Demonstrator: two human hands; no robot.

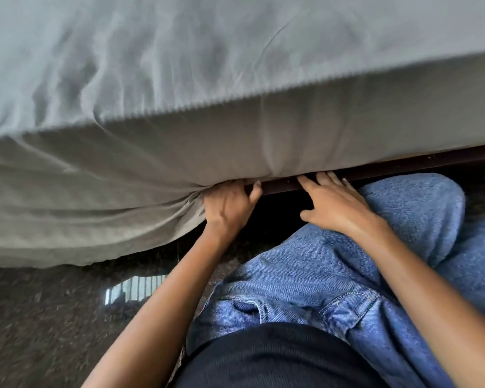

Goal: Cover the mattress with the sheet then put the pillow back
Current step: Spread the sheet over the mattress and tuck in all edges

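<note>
**Left hand grips the sheet at the bed's lower edge**

The grey sheet (179, 65) lies over the top of the mattress (319, 127) and down its near side, with soft wrinkles on top and a crisp line along the upper edge. To the left, the cloth hangs loose down to the dark speckled floor (53, 317). Its folds gather toward one spot at the bottom edge of the mattress.

At that spot is the left hand (230, 204). The arm reaches forward and up, the wrist is bent back, and the fingers are curled into the bunched cloth. Their tips are hidden under the mattress edge, and the thumb sticks out to the right.

The right hand (333, 203) is near it, apart from the cloth. Its palm faces down and its fingers are straight and spread, holding nothing. The fingertips meet the dark bed rail (403, 166) just below the mattress.

Both forearms are bare. Bent legs in blue jeans (347, 275) lie under the right arm, and a black top (263, 359) shows at the bottom.
</note>
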